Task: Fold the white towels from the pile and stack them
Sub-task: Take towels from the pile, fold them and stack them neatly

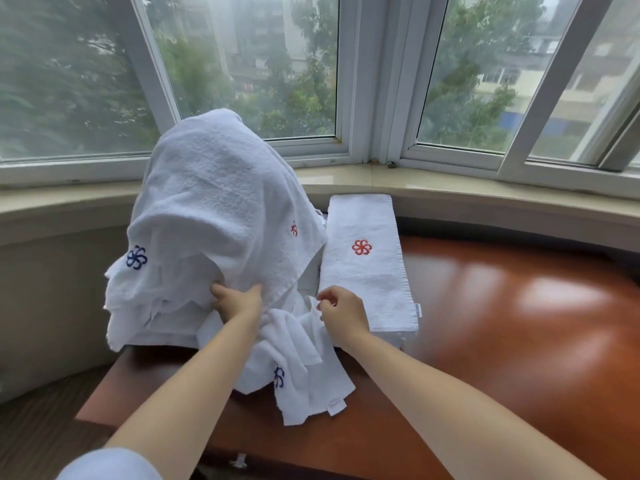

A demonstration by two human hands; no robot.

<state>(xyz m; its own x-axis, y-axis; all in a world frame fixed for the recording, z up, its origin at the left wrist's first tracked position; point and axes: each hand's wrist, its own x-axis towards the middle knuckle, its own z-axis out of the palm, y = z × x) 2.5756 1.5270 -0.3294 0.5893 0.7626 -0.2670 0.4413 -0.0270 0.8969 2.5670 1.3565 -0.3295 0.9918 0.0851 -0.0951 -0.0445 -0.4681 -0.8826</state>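
Observation:
A tall pile of loose white towels (214, 216) rises at the left of the wooden table (502, 323), some marked with blue or red flower logos. To its right lies a neat stack of folded towels (367, 271) with a red logo on top. A crumpled towel with a blue logo (298, 368) trails from the pile's base toward me. My left hand (239, 301) grips the cloth at the bottom of the pile. My right hand (341, 311) pinches an edge of the crumpled towel just in front of the folded stack.
A stone window sill (485, 192) curves behind the table under large windows. The table's left edge (100, 393) drops to a dark floor. Glossy bare wood spreads to the right of the stack.

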